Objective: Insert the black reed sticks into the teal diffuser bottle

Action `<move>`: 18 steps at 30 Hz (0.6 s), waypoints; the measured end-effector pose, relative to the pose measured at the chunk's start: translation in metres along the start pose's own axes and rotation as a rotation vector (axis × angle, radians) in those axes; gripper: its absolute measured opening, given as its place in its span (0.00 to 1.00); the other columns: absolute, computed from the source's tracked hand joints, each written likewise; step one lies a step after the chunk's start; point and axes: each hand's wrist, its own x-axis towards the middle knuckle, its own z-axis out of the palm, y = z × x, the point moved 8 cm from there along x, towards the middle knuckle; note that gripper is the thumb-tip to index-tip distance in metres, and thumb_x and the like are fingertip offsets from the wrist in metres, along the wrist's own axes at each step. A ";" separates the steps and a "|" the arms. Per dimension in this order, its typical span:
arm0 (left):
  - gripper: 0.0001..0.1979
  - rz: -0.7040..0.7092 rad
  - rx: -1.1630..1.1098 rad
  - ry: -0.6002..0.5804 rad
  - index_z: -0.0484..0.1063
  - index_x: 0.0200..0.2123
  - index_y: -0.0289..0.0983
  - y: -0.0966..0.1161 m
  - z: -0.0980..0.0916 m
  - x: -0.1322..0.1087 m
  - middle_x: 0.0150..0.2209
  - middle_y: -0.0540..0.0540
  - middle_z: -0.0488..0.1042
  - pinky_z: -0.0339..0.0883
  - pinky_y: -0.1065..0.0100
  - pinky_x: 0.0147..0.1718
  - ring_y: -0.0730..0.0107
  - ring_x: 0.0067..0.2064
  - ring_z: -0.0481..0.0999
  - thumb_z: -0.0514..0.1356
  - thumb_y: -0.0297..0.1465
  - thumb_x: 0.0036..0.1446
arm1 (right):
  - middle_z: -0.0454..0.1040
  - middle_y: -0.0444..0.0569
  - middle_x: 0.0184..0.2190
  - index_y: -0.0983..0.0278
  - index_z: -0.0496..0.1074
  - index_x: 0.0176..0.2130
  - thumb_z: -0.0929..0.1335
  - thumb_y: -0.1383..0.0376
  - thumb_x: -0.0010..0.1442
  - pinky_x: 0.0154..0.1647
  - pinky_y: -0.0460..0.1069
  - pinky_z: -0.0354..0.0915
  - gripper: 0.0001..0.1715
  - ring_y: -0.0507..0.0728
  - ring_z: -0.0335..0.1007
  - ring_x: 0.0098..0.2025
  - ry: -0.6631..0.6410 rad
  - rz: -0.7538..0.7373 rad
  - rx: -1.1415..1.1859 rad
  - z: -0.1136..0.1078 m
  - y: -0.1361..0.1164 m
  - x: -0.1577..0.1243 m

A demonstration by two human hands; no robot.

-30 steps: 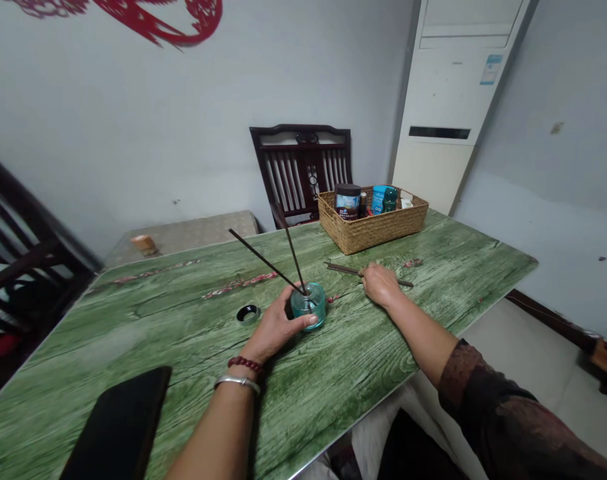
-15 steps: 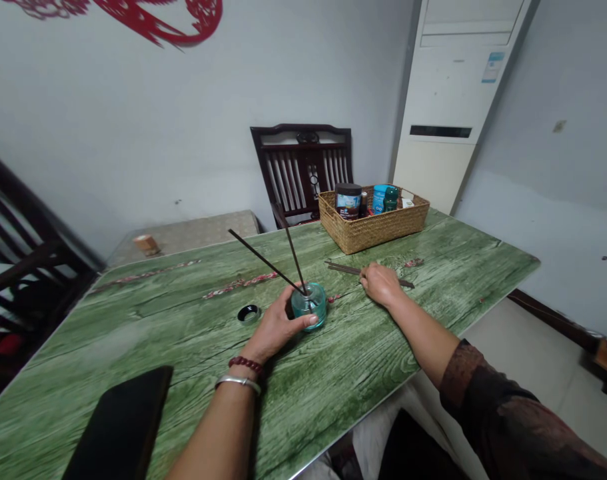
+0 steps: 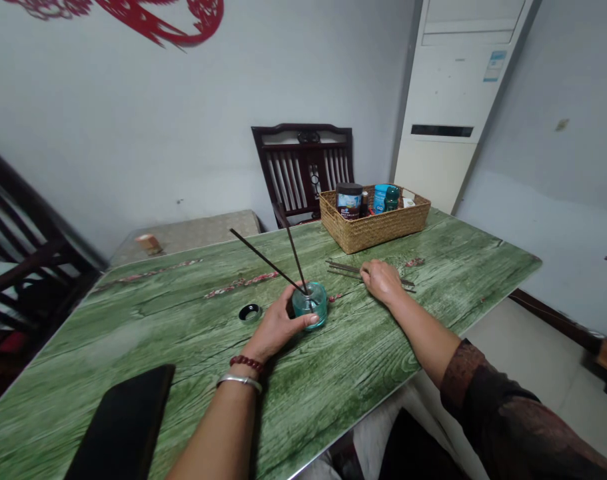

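Observation:
My left hand is wrapped round a small round glass diffuser bottle with teal liquid, standing on the green table. Two dark reed sticks lean out of its neck, one far to the left, the other more upright. A black ring-shaped cap lies left of the bottle. To the right, my right hand is closed with fingertips down on several loose reed sticks lying on the table. Its palm and fingers hide their middle parts, and exactly which sticks it grips is not visible.
A woven basket with a dark jar, a blue container and a green bottle stands at the back right. A black phone-like slab lies front left. A wooden chair stands behind the table.
The loose reed sticks under my right hand have spread apart slightly. My left hand and the bottle have stayed in place.

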 end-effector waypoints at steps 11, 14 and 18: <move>0.41 -0.013 -0.017 -0.029 0.66 0.60 0.37 -0.003 0.002 0.000 0.54 0.38 0.78 0.66 0.51 0.58 0.48 0.55 0.77 0.71 0.44 0.44 | 0.80 0.54 0.46 0.60 0.80 0.43 0.66 0.63 0.65 0.44 0.49 0.65 0.13 0.61 0.77 0.48 -0.104 -0.018 -0.024 0.012 0.002 0.003; 0.42 -0.009 -0.006 -0.022 0.66 0.60 0.36 -0.002 0.002 0.000 0.54 0.37 0.78 0.66 0.51 0.58 0.48 0.55 0.77 0.71 0.45 0.44 | 0.80 0.57 0.46 0.62 0.80 0.43 0.62 0.64 0.68 0.44 0.50 0.65 0.17 0.61 0.77 0.47 -0.106 -0.022 -0.042 0.009 0.001 0.001; 0.41 -0.013 -0.011 -0.020 0.66 0.60 0.36 0.001 0.001 0.000 0.54 0.38 0.78 0.67 0.53 0.57 0.49 0.54 0.78 0.71 0.45 0.44 | 0.80 0.57 0.45 0.62 0.77 0.46 0.61 0.64 0.69 0.44 0.49 0.63 0.16 0.60 0.77 0.47 0.002 -0.001 0.034 -0.010 -0.001 -0.003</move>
